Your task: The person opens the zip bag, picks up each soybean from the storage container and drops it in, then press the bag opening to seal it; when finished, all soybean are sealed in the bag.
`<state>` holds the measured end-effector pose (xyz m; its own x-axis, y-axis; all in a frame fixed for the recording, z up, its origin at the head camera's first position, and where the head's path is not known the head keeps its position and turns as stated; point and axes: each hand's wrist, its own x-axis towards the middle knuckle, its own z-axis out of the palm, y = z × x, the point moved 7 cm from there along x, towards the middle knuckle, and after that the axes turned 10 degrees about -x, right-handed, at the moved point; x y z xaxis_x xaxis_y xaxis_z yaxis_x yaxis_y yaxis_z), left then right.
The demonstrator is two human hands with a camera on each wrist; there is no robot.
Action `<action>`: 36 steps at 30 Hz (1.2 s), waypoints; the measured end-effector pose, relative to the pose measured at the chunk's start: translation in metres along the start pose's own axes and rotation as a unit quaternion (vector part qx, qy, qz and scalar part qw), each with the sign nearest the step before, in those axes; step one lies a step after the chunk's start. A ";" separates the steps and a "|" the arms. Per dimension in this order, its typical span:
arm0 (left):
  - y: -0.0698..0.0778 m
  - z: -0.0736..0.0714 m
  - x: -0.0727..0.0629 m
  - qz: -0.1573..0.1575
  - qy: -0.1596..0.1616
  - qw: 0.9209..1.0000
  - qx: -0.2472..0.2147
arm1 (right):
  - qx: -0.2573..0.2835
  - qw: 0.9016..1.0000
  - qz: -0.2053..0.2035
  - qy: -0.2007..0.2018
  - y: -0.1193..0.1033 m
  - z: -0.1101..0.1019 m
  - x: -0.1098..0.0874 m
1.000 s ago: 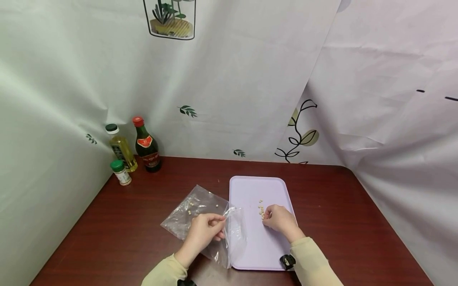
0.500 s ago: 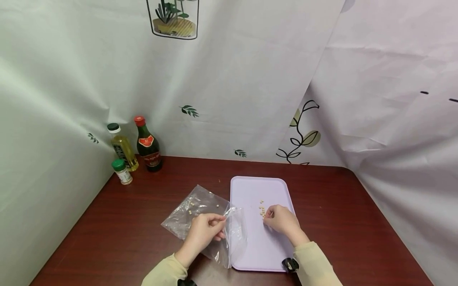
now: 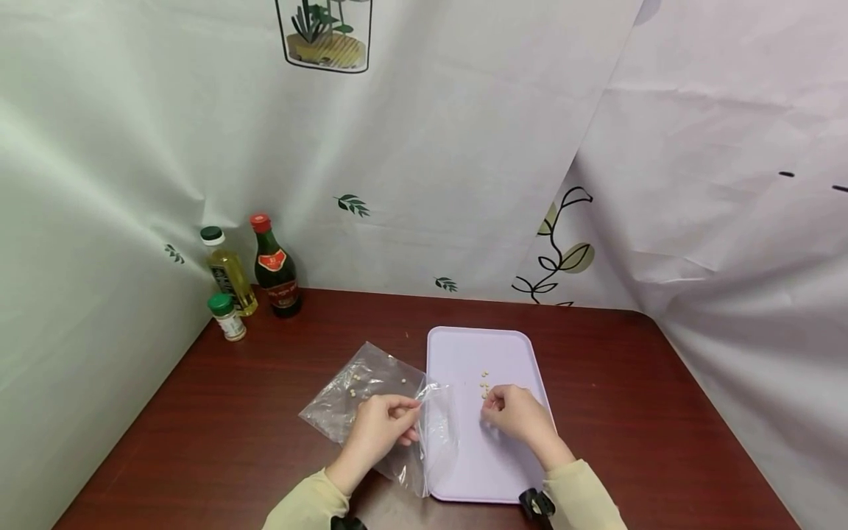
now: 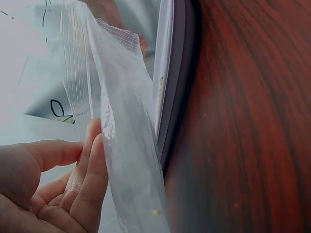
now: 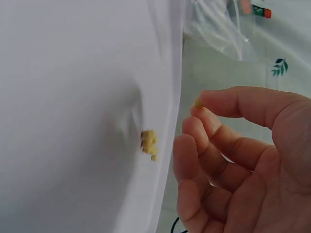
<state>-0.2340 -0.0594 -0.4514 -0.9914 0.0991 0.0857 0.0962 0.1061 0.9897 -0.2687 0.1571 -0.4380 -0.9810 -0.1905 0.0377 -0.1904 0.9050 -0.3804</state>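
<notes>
Plastic bag in left hand | yellow bit in right hand | labels illegible

Clear zip bag lying left, mouth pinched by the left hand, overlapping the flat lilac tray, some pale bits inside, kinda hard to count. More yellow bits mid-tray, right hand pinching a single bit

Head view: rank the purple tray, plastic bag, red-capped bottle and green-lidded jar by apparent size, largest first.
1. Purple tray, by its whole outline
2. Plastic bag
3. Red-capped bottle
4. Green-lidded jar

Tray and bag are each partly covered.
</notes>
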 end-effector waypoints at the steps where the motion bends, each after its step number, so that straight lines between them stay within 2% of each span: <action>1: 0.000 0.000 0.000 -0.001 0.000 1.000 0.001 | 0.002 1.000 -0.004 0.002 -0.002 -0.001 -0.001; 12: 0.000 0.000 0.001 -0.003 -0.002 1.000 0.001 | 0.017 0.998 -0.061 0.019 -0.027 -0.005 -0.012; 26: 0.003 0.001 -0.001 0.006 -0.005 1.000 -0.004 | 0.053 0.991 -0.125 0.002 -0.045 0.003 -0.021; 36: 0.001 0.002 -0.001 0.001 -0.003 1.000 0.007 | 0.042 0.990 -0.136 0.000 -0.049 0.007 -0.021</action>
<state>-0.2327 -0.0574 -0.4507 -0.9906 0.1046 0.0877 0.1001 0.1193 0.9878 -0.2385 0.1142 -0.4263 -0.8939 -0.4228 0.1490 -0.4435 0.7858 -0.4310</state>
